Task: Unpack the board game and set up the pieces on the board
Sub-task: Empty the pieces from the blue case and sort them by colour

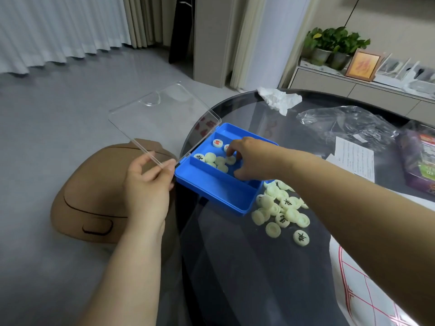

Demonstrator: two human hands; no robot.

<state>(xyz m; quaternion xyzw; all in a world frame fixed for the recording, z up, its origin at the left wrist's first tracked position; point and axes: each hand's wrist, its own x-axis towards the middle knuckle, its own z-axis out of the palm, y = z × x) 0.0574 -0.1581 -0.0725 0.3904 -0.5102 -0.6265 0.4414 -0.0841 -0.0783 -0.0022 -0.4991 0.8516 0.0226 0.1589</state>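
Lid [164, 118] pinched open by left hand [148, 184] so xiangqi pieces [209, 157] inside blue box [219, 194] can be gripped by right hand [254, 161].

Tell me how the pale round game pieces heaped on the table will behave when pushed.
The pale round game pieces look small and thin, so they are probably light. On the glossy dark table they would likely slide easily. Those leaning on others in the heap may topple or roll on edge.

Pieces [280, 211] lie on table [235, 255] right of box [219, 191].
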